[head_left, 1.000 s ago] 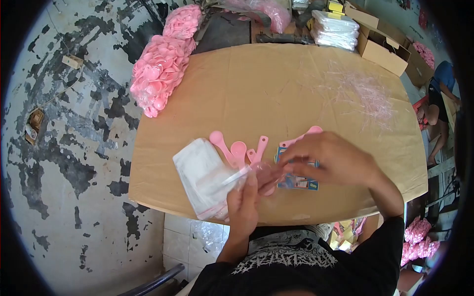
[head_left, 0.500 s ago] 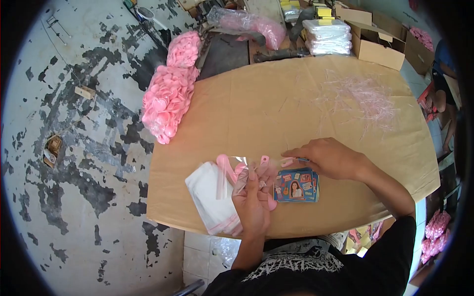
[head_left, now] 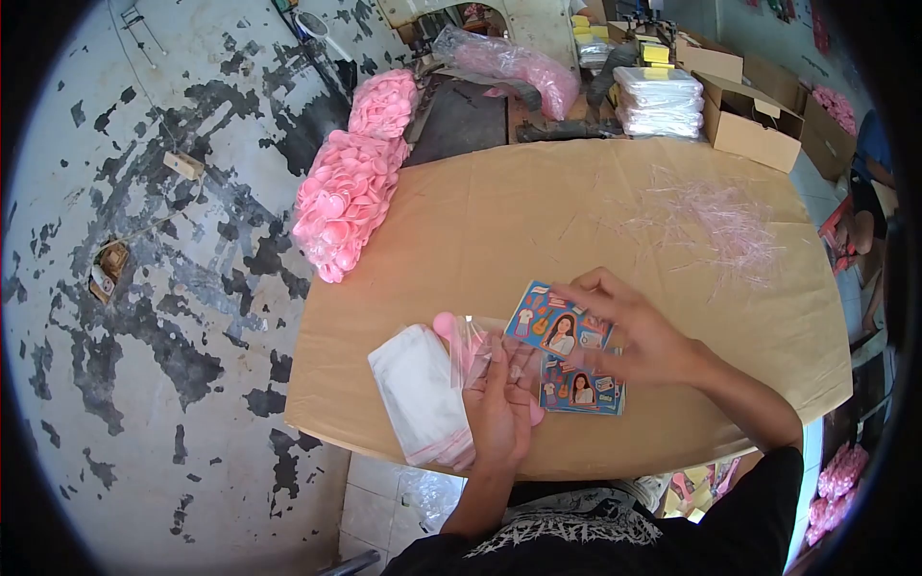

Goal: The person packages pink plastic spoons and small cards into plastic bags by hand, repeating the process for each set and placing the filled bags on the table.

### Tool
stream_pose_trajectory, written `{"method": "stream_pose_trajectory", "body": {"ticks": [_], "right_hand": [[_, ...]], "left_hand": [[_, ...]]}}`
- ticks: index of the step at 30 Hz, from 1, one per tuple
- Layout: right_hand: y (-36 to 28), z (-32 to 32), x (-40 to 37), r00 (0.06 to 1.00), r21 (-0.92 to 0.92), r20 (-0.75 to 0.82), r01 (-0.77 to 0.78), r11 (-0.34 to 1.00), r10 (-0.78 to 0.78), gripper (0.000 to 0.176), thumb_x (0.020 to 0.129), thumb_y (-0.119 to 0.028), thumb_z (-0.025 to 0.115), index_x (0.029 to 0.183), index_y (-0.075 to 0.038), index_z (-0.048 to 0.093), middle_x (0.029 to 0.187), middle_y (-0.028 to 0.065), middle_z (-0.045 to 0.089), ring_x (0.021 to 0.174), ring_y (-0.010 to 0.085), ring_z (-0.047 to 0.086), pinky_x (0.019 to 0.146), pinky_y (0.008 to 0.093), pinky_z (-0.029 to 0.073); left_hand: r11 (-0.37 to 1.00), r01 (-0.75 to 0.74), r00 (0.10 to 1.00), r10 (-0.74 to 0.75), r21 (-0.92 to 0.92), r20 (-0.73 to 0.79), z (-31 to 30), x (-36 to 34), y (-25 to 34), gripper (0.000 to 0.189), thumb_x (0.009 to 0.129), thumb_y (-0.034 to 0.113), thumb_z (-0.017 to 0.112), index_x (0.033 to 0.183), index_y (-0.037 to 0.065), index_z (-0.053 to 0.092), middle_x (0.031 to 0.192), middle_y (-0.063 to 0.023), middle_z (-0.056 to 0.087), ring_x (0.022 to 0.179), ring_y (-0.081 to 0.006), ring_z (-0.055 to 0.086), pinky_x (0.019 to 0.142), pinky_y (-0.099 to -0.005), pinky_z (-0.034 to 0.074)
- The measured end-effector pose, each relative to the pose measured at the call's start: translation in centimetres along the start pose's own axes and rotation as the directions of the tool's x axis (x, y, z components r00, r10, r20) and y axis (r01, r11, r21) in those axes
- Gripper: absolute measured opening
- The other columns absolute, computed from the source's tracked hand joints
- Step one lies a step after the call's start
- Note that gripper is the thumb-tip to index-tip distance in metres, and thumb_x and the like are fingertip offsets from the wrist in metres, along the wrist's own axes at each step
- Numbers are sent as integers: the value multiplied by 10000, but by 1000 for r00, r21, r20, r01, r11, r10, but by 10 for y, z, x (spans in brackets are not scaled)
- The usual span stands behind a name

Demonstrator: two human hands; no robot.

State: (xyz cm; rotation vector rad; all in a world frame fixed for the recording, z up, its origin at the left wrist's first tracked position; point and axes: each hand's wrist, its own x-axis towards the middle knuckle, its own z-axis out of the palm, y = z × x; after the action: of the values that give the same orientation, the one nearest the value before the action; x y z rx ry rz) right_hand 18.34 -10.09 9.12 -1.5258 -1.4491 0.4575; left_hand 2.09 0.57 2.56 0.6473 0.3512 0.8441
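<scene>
My left hand (head_left: 499,413) is closed around a clear plastic bag (head_left: 471,353), its thumb on top. Under and beside this hand lie pink plastic pieces with rounded ends (head_left: 445,324), partly hidden by the fingers and film. In my right hand (head_left: 653,336), pinched between thumb and fingers, is a blue printed card (head_left: 549,319) with a portrait and small pictures. It is tilted just above a stack of matching cards (head_left: 581,394) and reaches the bag's edge in this view. Left of my left hand lies a pile of flat plastic bags (head_left: 418,394).
Brown paper covers the table (head_left: 461,230). Thin clear strips (head_left: 725,226) are heaped at the right. Bags of pink pieces (head_left: 346,202) stand at the left edge. Behind are stacked clear packets (head_left: 660,101) and a cardboard box (head_left: 754,120). Another person (head_left: 864,202) sits far right.
My right hand has lifted a card from the stack and tilted it toward the bag. My left hand keeps hold of the bag. The view has shifted slightly.
</scene>
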Motion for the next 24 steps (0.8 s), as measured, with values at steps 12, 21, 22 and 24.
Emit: {"method": "stream_pose_trajectory", "body": {"ticks": [12, 21, 22, 24], "right_hand": [[0, -1, 2, 967, 242, 97, -251, 937, 234, 200, 949, -97, 600, 1128, -8, 614, 935, 92, 718, 746, 100, 663, 607, 253, 555], [2, 4, -3, 980, 229, 132, -173, 958, 146, 225, 938, -105, 613, 1144, -15, 630, 881, 105, 720, 695, 115, 670, 650, 262, 548], [2, 4, -3, 974, 233, 158, -196, 953, 162, 228, 939, -102, 610, 1147, -11, 631, 876, 101, 718, 692, 108, 665, 653, 258, 546], [2, 4, -2, 959, 263, 198, -253, 931, 204, 238, 941, -102, 610, 1156, -2, 632, 863, 87, 711, 698, 91, 654, 662, 250, 543]], "left_hand": [[995, -103, 995, 103, -10, -9, 5, -3, 1, 439, 1015, 143, 483, 1390, -43, 351, 1388, -180, 464, 1238, -252, 521, 1046, -401, 440], [993, 9, 996, -20, 116, 87, 8, -9, 0, 291, 1011, 174, 508, 1239, -3, 546, 1095, -101, 662, 952, -156, 652, 811, -281, 526], [995, -3, 997, -5, 101, 78, 12, -10, 1, 283, 1011, 171, 508, 1229, -4, 553, 1066, -91, 670, 919, -146, 658, 779, -266, 527], [981, 2, 997, -17, 194, 75, 13, -11, 2, 296, 1012, 168, 505, 1249, -5, 539, 1093, -99, 659, 948, -145, 647, 794, -260, 518]]}}
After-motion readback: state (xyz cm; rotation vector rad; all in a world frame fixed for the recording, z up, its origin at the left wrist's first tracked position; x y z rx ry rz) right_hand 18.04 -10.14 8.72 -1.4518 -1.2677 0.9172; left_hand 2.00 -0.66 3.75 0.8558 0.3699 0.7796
